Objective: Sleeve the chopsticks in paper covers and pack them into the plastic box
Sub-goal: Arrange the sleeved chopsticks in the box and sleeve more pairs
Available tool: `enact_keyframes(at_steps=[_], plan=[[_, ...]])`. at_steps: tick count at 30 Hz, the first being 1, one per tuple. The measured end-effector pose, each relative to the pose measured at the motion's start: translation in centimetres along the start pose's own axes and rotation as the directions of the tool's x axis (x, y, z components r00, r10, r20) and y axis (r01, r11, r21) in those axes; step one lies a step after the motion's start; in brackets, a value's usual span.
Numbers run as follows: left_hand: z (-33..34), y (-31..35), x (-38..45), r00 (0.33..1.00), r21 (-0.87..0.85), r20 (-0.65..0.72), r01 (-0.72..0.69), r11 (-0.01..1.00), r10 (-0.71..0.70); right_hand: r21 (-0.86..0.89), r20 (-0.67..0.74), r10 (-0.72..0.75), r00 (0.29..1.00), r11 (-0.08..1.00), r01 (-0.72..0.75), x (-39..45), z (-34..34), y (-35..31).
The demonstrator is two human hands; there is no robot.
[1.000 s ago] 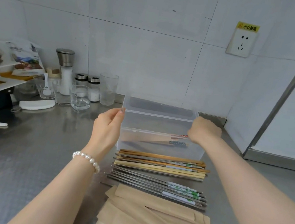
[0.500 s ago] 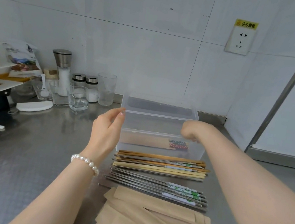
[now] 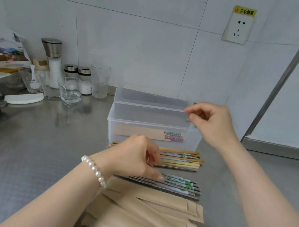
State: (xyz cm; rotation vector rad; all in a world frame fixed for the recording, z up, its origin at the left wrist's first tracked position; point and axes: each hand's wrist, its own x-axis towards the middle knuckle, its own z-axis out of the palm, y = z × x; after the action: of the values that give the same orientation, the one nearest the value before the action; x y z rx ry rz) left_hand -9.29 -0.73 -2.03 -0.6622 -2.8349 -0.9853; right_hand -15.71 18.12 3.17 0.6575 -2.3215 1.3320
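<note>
On steel counter (image 3: 24, 153), clear rect. plastic box (image 3: 153, 131), kraft-paper covers (image 3: 145, 220).
</note>
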Motion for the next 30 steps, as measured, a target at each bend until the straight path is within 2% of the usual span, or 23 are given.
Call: enact_keyframes(at_steps=[2, 4, 6, 8, 12, 16, 19, 21, 25, 27, 30], plan=[[0.2, 0.7, -0.2, 0.997, 0.019, 0.071, -0.025, 1.0, 0.023, 0.03, 0.091, -0.011, 0.996, 1.0, 0.008, -1.3, 0.2, 0.5], [0.6, 1.4, -0.3, 0.991, 0.047, 0.131, -0.045, 0.998, 0.038, -0.011, 0.217, 0.043, 0.975, 0.999, -0.041, -2.1, 0.7, 1.2], [1.1, 1.8, -0.4, 0.982, 0.078, 0.185, -0.041, 0.996, 0.026, -0.198, 0.399, 0.119, 0.909, 0.979, -0.041, -2.8, 0.8, 1.8], [1.3, 1.9, -0.4, 0.977, 0.079, 0.211, -0.031, 0.996, 0.013, -0.349, 0.511, 0.197, 0.837, 0.937, -0.008, -3.2, 0.4, 2.1], [1.4, 2.2, -0.4, 0.967, 0.075, 0.256, -0.011, 0.997, -0.008, -0.413, 0.665, 0.356, 0.656, 0.908, -0.075, -3.7, -1.0, 1.8], [1.7, 2.5, -0.4, 0.959, 0.084, 0.284, -0.007, 0.996, -0.017, -0.466, 0.713, 0.423, 0.559, 0.882, -0.073, -3.7, -1.3, 1.8], [1.8, 2.1, -0.3, 0.964, 0.076, 0.267, 0.001, 0.997, -0.022, -0.477, 0.721, 0.443, 0.533, 0.875, -0.083, -3.8, -1.3, 1.8], [1.7, 1.9, -0.3, 0.973, 0.046, 0.229, 0.007, 0.999, -0.017, -0.462, 0.722, 0.433, 0.54, 0.882, -0.09, -3.7, -1.5, 1.7], [0.9, 1.1, -0.2, 0.996, -0.021, 0.073, 0.043, 0.999, -0.041, -0.319, 0.646, 0.345, 0.681, 0.932, -0.169, -3.5, -1.6, 1.8], [0.5, 0.7, -0.1, 0.999, -0.027, -0.001, 0.041, 0.999, -0.041, -0.213, 0.615, 0.327, 0.718, 0.945, -0.249, -3.5, -1.6, 1.9], [0.3, 0.3, 0.1, 0.996, -0.005, -0.088, 0.003, 1.0, -0.003, -0.078, 0.695, 0.298, 0.655, 0.936, -0.343, -3.7, -1.6, 1.9]])
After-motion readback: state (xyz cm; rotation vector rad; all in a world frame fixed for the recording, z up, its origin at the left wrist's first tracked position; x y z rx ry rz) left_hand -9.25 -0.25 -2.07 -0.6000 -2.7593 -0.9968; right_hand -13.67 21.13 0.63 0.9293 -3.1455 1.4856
